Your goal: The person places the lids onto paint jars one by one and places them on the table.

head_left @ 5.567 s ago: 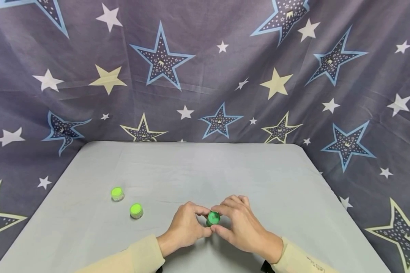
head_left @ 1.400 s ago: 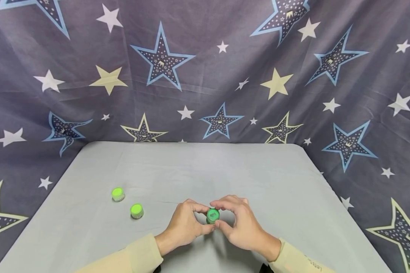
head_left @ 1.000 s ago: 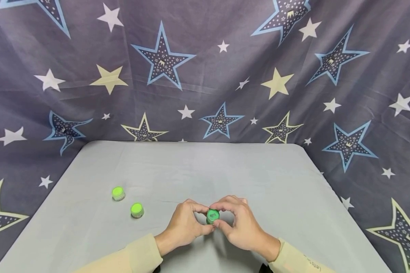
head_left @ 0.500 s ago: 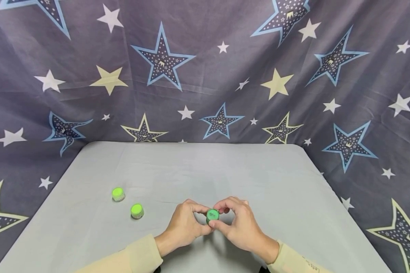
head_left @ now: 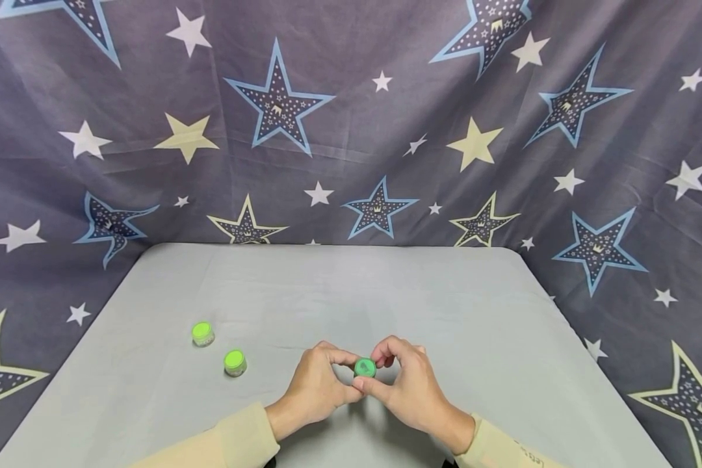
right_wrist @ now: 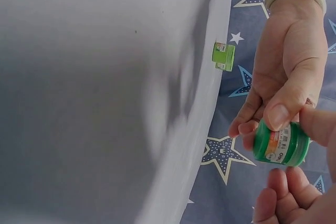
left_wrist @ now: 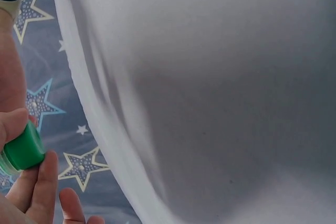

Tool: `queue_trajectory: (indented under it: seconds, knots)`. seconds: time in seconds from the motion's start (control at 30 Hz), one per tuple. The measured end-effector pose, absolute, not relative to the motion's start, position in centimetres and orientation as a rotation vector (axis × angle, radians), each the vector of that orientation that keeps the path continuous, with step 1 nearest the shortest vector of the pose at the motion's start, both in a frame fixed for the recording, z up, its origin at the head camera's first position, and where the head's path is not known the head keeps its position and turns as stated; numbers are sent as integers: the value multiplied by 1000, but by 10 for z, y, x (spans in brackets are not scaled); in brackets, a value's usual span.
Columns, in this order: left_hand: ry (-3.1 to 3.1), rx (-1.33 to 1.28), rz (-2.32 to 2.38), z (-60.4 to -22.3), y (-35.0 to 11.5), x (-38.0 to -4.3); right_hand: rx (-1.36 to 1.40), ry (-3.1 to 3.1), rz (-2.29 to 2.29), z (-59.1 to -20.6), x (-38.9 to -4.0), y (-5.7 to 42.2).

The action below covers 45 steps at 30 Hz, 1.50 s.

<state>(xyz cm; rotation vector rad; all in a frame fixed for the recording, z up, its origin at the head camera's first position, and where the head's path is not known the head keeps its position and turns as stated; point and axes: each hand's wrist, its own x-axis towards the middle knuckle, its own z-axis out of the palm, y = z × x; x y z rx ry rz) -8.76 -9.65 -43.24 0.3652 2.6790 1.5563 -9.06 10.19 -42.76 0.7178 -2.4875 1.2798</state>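
A small jar [head_left: 365,368] with a green top sits between both hands, above the near middle of the table. My left hand [head_left: 318,385] grips it from the left, thumb in front and index finger behind. From the right, my right hand [head_left: 412,387] pinches its upper part, thumb at the near rim and index finger bent at the right side. The right wrist view shows the jar's printed label [right_wrist: 281,144] and the left thumb pressing on it. In the left wrist view, the jar's green end [left_wrist: 25,148] shows between thumb and fingers.
Two small jars with light green lids stand to the left on the grey-covered table [head_left: 327,292]: a farther jar [head_left: 203,333] and a nearer jar [head_left: 234,363]. A dark star-patterned curtain [head_left: 351,130] hangs behind and beside the table.
My right fingers have shifted round the jar's top; the index finger is now more bent, and the thumb lies further left. The dark mark on the top has turned. My left hand keeps its grip.
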Motion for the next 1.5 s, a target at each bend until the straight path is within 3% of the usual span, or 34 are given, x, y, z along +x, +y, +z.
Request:
queue_trajectory:
  seconds: [0.67, 1.5]
  knots:
    - [2668, 378, 1542, -435, -99, -87, 972, -2460, 1321, -427, -91, 106]
    - [2698, 336, 1551, -434, -98, -88, 780, -2463, 1312, -428, -90, 100]
